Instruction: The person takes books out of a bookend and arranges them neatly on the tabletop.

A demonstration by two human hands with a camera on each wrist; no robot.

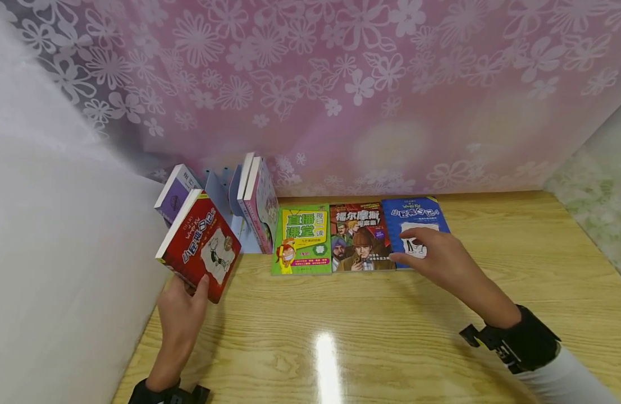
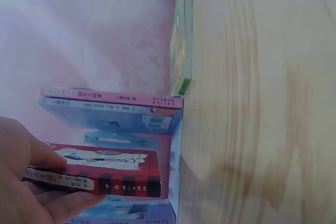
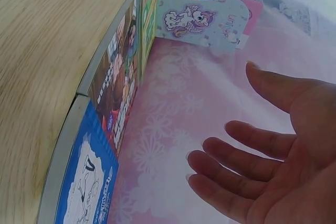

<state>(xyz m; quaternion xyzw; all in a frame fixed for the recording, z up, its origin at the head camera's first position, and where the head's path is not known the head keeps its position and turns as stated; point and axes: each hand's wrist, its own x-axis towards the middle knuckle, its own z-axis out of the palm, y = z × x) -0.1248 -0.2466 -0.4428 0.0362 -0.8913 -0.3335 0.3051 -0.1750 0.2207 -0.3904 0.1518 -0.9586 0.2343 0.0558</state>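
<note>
My left hand [image 1: 181, 311] grips a red book [image 1: 209, 247] by its lower edge, thumb on the cover and fingers behind. In the head view the book is tilted in front of a pale blue bookend rack [image 1: 217, 193]. In the left wrist view the red book [image 2: 115, 163] is beside the rack's upright books. Over the blue book [image 1: 414, 216] hovers my right hand [image 1: 437, 261], thumb and fingers apart. The right wrist view shows this hand [image 3: 268, 166] holding nothing, and the blue book [image 3: 89, 174] below it to the left.
A comic-style detective book [image 1: 361, 238] and a green book [image 1: 301, 241] lie left of the blue one. Two thin books [image 1: 257, 205] stand at the rack's right side, a purple-and-white book [image 1: 178, 191] at its left. Behind hangs a pink flowered curtain [image 1: 320, 101]; a white wall [image 1: 63, 235] bounds the left.
</note>
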